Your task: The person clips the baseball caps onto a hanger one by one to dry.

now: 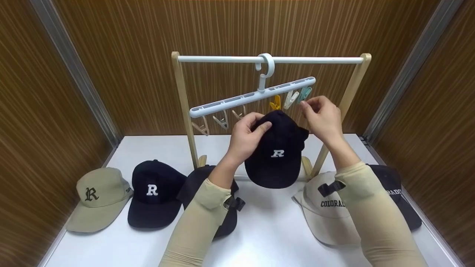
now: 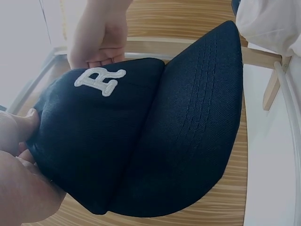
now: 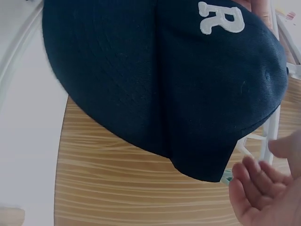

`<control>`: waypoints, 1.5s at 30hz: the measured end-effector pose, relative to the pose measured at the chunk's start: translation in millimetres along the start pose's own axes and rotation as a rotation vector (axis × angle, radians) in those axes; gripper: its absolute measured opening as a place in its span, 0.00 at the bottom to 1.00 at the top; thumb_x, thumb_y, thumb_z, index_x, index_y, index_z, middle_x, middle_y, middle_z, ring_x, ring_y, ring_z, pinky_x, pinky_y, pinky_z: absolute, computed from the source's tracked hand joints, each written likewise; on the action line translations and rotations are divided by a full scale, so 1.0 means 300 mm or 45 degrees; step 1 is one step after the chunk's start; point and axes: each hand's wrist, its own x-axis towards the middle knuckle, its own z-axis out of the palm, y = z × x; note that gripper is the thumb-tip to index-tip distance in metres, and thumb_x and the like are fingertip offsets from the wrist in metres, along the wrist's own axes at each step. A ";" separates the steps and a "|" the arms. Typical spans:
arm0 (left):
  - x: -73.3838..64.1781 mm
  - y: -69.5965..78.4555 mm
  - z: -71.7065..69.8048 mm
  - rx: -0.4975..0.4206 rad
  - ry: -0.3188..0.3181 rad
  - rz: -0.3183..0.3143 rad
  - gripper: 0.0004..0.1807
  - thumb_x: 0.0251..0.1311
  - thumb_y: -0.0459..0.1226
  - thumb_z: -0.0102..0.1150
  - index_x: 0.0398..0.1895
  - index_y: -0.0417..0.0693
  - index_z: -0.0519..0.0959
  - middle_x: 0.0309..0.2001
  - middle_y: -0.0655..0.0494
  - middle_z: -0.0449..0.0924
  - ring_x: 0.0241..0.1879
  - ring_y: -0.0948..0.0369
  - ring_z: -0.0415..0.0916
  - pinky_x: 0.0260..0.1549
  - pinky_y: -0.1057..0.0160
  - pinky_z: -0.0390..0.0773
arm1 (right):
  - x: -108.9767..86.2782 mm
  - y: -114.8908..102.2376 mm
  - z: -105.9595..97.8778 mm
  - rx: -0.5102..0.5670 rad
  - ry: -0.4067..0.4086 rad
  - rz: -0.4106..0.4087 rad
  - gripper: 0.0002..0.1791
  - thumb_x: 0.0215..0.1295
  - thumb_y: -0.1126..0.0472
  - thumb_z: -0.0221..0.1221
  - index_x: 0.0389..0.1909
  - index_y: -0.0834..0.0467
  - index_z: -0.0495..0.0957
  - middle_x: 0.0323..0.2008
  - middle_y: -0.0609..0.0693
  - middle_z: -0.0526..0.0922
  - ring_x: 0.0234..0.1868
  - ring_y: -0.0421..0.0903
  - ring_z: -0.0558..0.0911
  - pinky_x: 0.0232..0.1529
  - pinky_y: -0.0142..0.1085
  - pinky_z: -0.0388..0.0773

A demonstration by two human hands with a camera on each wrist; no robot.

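A navy baseball cap (image 1: 277, 168) with a white R hangs brim down below the clip hanger (image 1: 222, 104). My left hand (image 1: 245, 137) grips its crown at the left, the thumb lying on the front, as the left wrist view also shows. Right above the crown, the yellow clip (image 1: 275, 102) overlaps the cap's top edge. My right hand (image 1: 322, 116) is raised to the right of the cap, beside the teal clip (image 1: 304, 94). In the right wrist view its loosely bent fingers (image 3: 251, 181) and thumb stand apart, with nothing between them. A white clip (image 1: 291, 99) hangs between the yellow and teal ones.
The hanger tilts, right end higher, on the white rail (image 1: 315, 60) of a wooden-legged stand. Several clips dangle at its left. On the white table lie an olive cap (image 1: 98, 196), another navy R cap (image 1: 156, 196), a dark cap (image 1: 226, 222), a cream cap (image 1: 326, 218) and a black cap (image 1: 393, 189).
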 end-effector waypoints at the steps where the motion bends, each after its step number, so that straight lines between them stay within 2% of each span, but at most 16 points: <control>1: 0.000 -0.001 -0.001 0.003 0.000 0.001 0.06 0.78 0.34 0.68 0.49 0.40 0.87 0.46 0.52 0.88 0.44 0.62 0.84 0.48 0.62 0.82 | 0.005 -0.005 0.002 -0.015 0.020 0.016 0.23 0.85 0.46 0.61 0.54 0.65 0.83 0.41 0.56 0.87 0.39 0.47 0.82 0.41 0.36 0.73; 7: -0.002 -0.001 -0.002 0.006 -0.008 -0.008 0.06 0.78 0.35 0.68 0.50 0.40 0.87 0.46 0.52 0.88 0.45 0.61 0.84 0.49 0.62 0.82 | 0.036 -0.036 0.007 -0.127 0.104 0.125 0.26 0.85 0.46 0.58 0.62 0.67 0.79 0.49 0.61 0.88 0.47 0.56 0.84 0.48 0.46 0.76; 11: -0.002 -0.004 -0.001 0.012 -0.009 -0.006 0.06 0.78 0.34 0.69 0.49 0.40 0.87 0.46 0.52 0.88 0.45 0.61 0.83 0.49 0.62 0.82 | 0.052 -0.049 0.004 -0.151 0.091 0.196 0.31 0.85 0.45 0.57 0.69 0.69 0.73 0.57 0.65 0.87 0.55 0.61 0.85 0.56 0.54 0.78; 14: -0.004 -0.005 -0.001 0.021 -0.005 -0.007 0.06 0.78 0.35 0.69 0.49 0.40 0.87 0.46 0.52 0.88 0.45 0.61 0.83 0.49 0.62 0.81 | 0.063 -0.045 0.005 -0.127 0.064 0.234 0.35 0.84 0.46 0.58 0.73 0.71 0.69 0.62 0.68 0.84 0.59 0.63 0.84 0.59 0.56 0.78; 22: -0.011 -0.005 0.002 0.009 -0.031 -0.020 0.06 0.79 0.35 0.68 0.49 0.41 0.86 0.46 0.52 0.89 0.44 0.61 0.84 0.48 0.62 0.82 | 0.087 -0.032 -0.007 0.005 -0.021 0.328 0.41 0.83 0.40 0.56 0.77 0.70 0.66 0.64 0.68 0.82 0.57 0.58 0.82 0.51 0.46 0.78; 28: -0.014 -0.006 0.001 0.010 -0.040 -0.035 0.06 0.78 0.36 0.69 0.50 0.41 0.87 0.45 0.53 0.89 0.44 0.61 0.85 0.47 0.62 0.83 | 0.091 -0.029 -0.009 0.054 -0.005 0.345 0.40 0.83 0.41 0.56 0.77 0.70 0.68 0.56 0.63 0.79 0.50 0.53 0.79 0.42 0.40 0.75; 35: -0.015 -0.013 0.005 0.004 -0.041 -0.036 0.06 0.78 0.35 0.69 0.50 0.41 0.87 0.44 0.53 0.90 0.43 0.61 0.85 0.46 0.62 0.82 | 0.090 -0.031 -0.004 0.030 0.028 0.347 0.32 0.82 0.45 0.56 0.68 0.68 0.74 0.46 0.56 0.76 0.42 0.50 0.75 0.38 0.39 0.71; 38: -0.015 -0.016 0.007 0.006 -0.040 -0.035 0.06 0.78 0.35 0.69 0.49 0.41 0.87 0.44 0.53 0.89 0.44 0.61 0.85 0.46 0.62 0.82 | 0.095 -0.031 -0.002 0.011 0.042 0.339 0.23 0.81 0.47 0.56 0.56 0.64 0.77 0.39 0.53 0.74 0.35 0.47 0.74 0.34 0.39 0.69; 41: -0.017 -0.018 0.007 0.004 -0.039 -0.040 0.06 0.78 0.35 0.68 0.49 0.41 0.87 0.45 0.52 0.89 0.44 0.59 0.84 0.47 0.61 0.82 | 0.098 -0.027 -0.002 -0.008 0.049 0.333 0.14 0.80 0.49 0.56 0.42 0.57 0.74 0.30 0.47 0.70 0.26 0.43 0.69 0.28 0.38 0.66; 45: -0.019 -0.019 0.008 -0.004 -0.036 -0.051 0.06 0.78 0.35 0.68 0.48 0.40 0.87 0.45 0.50 0.89 0.44 0.59 0.84 0.47 0.61 0.82 | 0.100 -0.019 -0.003 -0.025 0.015 0.336 0.16 0.80 0.51 0.54 0.30 0.52 0.66 0.20 0.42 0.64 0.19 0.39 0.63 0.21 0.36 0.61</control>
